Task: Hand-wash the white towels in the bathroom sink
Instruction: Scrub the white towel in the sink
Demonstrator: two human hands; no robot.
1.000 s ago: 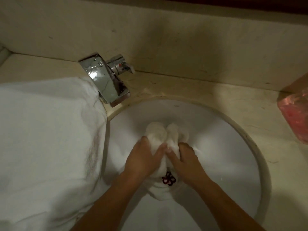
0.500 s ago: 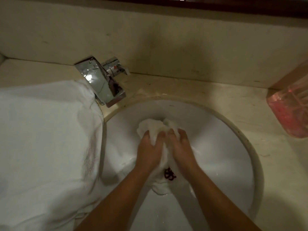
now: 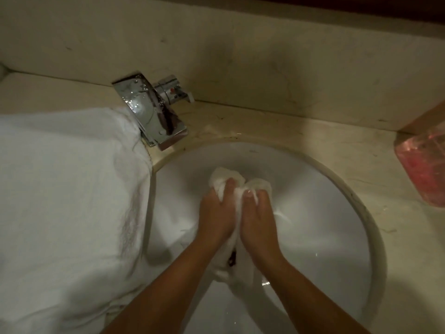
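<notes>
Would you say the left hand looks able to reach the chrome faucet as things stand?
Probably yes: nothing stands between the left hand and the chrome faucet, but it must first release the small white towel.

The left hand [image 3: 216,220] and right hand [image 3: 258,222] drew together, fingers curling into the small towel [image 3: 224,175]; its dark emblem [image 3: 231,260] became nearly hidden between the wrists.

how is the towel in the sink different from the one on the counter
The sink towel is bunched small, gripped by the left hand and right hand inside the sink; the counter towel lies spread wide, untouched, its edge over the sink's left rim. The sink towel shows a dark red mark between the wrists; the counter towel shows none. Both are white.
</notes>
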